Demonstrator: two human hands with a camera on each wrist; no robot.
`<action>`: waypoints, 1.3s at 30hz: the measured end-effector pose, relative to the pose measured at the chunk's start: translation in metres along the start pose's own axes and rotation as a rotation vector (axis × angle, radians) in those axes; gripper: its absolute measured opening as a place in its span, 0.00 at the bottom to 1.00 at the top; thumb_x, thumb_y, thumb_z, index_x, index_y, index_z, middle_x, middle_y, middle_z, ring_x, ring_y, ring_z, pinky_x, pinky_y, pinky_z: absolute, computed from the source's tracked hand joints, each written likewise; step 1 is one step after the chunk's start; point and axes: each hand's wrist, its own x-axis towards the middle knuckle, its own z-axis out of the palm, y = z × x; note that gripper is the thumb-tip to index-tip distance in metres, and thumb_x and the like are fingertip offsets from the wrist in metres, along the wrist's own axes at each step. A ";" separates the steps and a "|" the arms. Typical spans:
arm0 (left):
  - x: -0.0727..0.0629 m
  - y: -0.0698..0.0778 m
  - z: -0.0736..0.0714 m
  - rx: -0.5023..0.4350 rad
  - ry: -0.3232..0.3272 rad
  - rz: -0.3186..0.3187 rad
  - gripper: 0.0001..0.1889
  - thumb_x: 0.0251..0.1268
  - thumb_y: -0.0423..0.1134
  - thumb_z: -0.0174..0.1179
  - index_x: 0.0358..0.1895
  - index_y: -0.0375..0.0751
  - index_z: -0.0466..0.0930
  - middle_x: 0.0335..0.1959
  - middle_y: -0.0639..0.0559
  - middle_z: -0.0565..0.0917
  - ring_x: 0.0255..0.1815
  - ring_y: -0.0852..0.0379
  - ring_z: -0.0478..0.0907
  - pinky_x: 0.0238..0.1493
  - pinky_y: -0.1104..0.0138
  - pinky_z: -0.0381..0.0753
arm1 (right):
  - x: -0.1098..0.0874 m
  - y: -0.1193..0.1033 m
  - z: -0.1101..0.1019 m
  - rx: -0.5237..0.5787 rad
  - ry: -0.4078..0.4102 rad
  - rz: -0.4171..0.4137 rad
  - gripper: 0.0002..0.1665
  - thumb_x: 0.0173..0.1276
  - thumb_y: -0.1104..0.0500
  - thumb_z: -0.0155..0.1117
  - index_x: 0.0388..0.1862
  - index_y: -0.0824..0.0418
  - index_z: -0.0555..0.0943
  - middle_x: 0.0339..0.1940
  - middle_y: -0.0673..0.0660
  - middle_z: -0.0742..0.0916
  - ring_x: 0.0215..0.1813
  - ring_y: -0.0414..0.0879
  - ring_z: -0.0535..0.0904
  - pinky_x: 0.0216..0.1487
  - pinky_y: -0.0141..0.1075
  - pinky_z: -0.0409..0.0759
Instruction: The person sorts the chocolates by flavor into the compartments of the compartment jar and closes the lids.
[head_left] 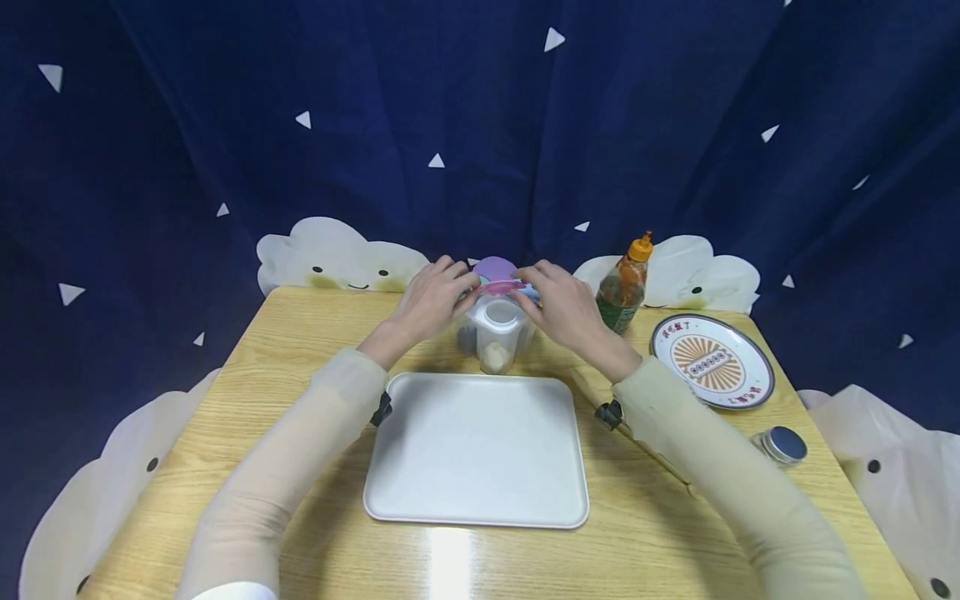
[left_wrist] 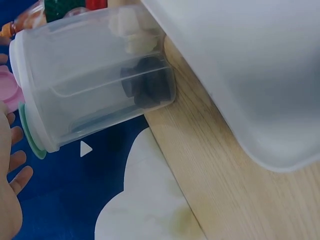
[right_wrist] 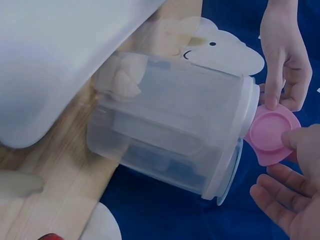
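Note:
A clear plastic divided container (head_left: 497,337) stands behind the white tray, with pale chunks (right_wrist: 127,77) in one compartment and dark pieces (left_wrist: 147,82) in another. Its front compartment is uncovered at the top, and a pink flip lid (right_wrist: 272,131) is raised above it. My left hand (head_left: 438,292) pinches one edge of this lid. On the opposite edge, my right hand (head_left: 562,304) grips it with the thumb on top and fingers beneath. A purple lid (head_left: 495,267), a blue lid (head_left: 531,292) and a green lid (left_wrist: 31,132) surround the rim.
The white tray (head_left: 480,450) lies in front, between my forearms. To the right are a sauce bottle (head_left: 624,287) with an orange cap, a patterned plate (head_left: 759,367) and a small jar (head_left: 783,446). A long thin object (head_left: 667,467) is partly hidden by my right forearm.

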 end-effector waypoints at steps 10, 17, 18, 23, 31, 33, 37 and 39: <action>-0.004 0.008 0.002 -0.060 0.072 0.051 0.09 0.77 0.42 0.63 0.52 0.44 0.83 0.47 0.49 0.88 0.50 0.48 0.81 0.50 0.58 0.83 | -0.003 -0.007 0.002 -0.017 0.013 -0.026 0.09 0.72 0.54 0.73 0.46 0.55 0.90 0.40 0.56 0.90 0.41 0.54 0.87 0.33 0.51 0.85; -0.014 0.015 0.006 -0.061 0.116 0.113 0.08 0.74 0.41 0.66 0.51 0.44 0.85 0.49 0.50 0.89 0.49 0.49 0.83 0.52 0.60 0.84 | -0.015 -0.009 0.006 -0.006 -0.008 -0.052 0.09 0.73 0.54 0.72 0.46 0.55 0.91 0.42 0.56 0.90 0.42 0.53 0.86 0.36 0.47 0.86; -0.016 0.016 0.007 -0.066 0.125 0.123 0.08 0.74 0.41 0.66 0.50 0.44 0.85 0.48 0.49 0.89 0.49 0.49 0.83 0.52 0.61 0.84 | -0.017 -0.009 0.006 -0.006 -0.012 -0.055 0.09 0.73 0.54 0.72 0.46 0.55 0.91 0.42 0.56 0.90 0.42 0.53 0.86 0.37 0.47 0.86; -0.022 0.019 0.013 -0.095 0.156 0.149 0.07 0.73 0.40 0.67 0.48 0.45 0.86 0.46 0.50 0.88 0.50 0.49 0.83 0.55 0.61 0.84 | -0.025 -0.010 0.009 -0.012 -0.021 -0.062 0.08 0.73 0.53 0.72 0.46 0.54 0.91 0.43 0.56 0.89 0.43 0.53 0.86 0.38 0.47 0.86; -0.030 0.024 0.017 -0.102 0.139 0.125 0.06 0.74 0.44 0.67 0.46 0.47 0.87 0.48 0.50 0.88 0.53 0.50 0.83 0.57 0.60 0.84 | -0.035 -0.009 0.017 0.007 0.019 -0.087 0.09 0.71 0.51 0.73 0.44 0.54 0.91 0.43 0.55 0.89 0.42 0.51 0.87 0.32 0.46 0.85; -0.031 0.026 0.018 -0.102 0.137 0.113 0.07 0.74 0.44 0.67 0.46 0.48 0.88 0.48 0.50 0.88 0.54 0.50 0.83 0.57 0.60 0.83 | -0.036 -0.009 0.019 0.013 0.021 -0.086 0.09 0.71 0.51 0.74 0.44 0.54 0.91 0.43 0.55 0.89 0.42 0.50 0.87 0.32 0.46 0.85; -0.033 0.028 0.020 -0.113 0.145 0.078 0.07 0.73 0.45 0.67 0.47 0.49 0.88 0.50 0.50 0.88 0.55 0.49 0.82 0.59 0.58 0.83 | -0.037 -0.010 0.022 0.037 0.027 -0.065 0.09 0.71 0.52 0.74 0.44 0.54 0.91 0.45 0.56 0.88 0.40 0.51 0.87 0.31 0.46 0.85; -0.034 0.028 0.022 -0.128 0.152 0.059 0.07 0.73 0.45 0.67 0.46 0.49 0.89 0.50 0.50 0.88 0.57 0.49 0.82 0.60 0.57 0.82 | -0.038 -0.011 0.024 0.052 0.036 -0.055 0.09 0.71 0.52 0.74 0.44 0.55 0.91 0.45 0.57 0.88 0.38 0.51 0.87 0.29 0.46 0.84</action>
